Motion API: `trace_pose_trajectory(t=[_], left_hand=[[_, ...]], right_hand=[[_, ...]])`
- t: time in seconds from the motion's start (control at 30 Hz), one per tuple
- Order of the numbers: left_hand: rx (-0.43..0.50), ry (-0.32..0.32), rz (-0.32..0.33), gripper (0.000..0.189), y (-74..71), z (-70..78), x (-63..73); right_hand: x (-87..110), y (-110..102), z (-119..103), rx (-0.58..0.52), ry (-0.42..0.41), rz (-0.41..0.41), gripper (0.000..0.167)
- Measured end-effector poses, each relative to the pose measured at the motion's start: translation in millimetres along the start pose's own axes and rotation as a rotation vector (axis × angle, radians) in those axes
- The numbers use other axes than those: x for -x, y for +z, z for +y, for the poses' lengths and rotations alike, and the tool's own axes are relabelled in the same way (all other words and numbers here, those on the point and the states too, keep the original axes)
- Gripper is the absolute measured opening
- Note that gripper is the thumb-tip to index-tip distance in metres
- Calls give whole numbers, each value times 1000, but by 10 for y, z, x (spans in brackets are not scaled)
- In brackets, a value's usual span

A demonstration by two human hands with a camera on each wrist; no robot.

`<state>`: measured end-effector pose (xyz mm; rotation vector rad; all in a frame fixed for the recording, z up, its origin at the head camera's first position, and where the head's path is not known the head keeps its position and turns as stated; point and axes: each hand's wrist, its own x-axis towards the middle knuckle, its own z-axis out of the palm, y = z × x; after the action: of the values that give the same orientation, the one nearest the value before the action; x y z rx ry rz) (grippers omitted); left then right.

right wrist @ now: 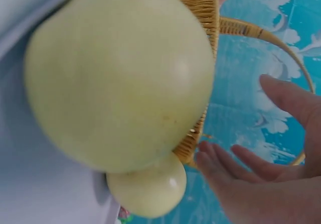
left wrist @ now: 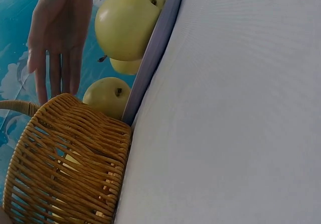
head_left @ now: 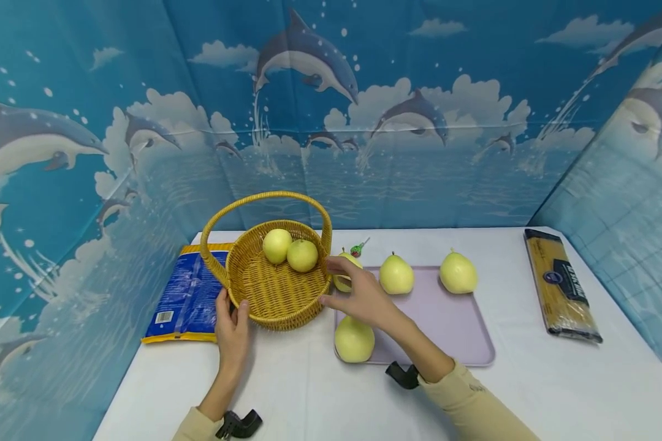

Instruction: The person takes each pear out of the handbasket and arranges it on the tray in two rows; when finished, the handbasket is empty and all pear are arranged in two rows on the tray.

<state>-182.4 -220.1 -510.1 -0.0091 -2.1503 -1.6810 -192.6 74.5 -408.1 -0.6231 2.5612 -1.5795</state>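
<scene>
A woven basket with a tall arched handle stands left of centre, holding two yellow-green pears. My left hand touches the basket's near left side, its fingers along the outer wall and its thumb toward the front. By the right rim is my right hand, fingers extended and nothing in its grasp. In the right wrist view that hand has thumb and fingers spread apart beside the wicker. A big pear fills much of that view. Beneath the right hand, a pear sits on the tray's near left corner.
The lilac tray bears several pears, including one at its back right. A blue and yellow packet lies left of the basket. A pasta pack lies far right. A small green-and-red stick lies behind the tray.
</scene>
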Motion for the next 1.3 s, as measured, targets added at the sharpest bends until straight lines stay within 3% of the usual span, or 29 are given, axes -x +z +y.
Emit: trace_pose_trajectory(t=[0.1,0.23,0.5,0.8,1.03,1.3], left_hand=[[-5,-7,-3,58,7,2,3],[-3,-4,-5,58,11,10,13],[-1,8,-2,57,7,0,28],[19,22,5,56,18,-26,19],[20,21,2,57,11,-17,9],[13,14,-10,58,-6,-1,-12]], right_hand=[[-164,37,4,-43,-4,-18,77],[-359,70,40,-1,-18,-14,80],[-603,150,123,-39,25,-39,85],[-684,113,77,56,53,-108,90],[-717,21,10,129,66,-206,94],[-870,-26,-154,161,136,-315,96]])
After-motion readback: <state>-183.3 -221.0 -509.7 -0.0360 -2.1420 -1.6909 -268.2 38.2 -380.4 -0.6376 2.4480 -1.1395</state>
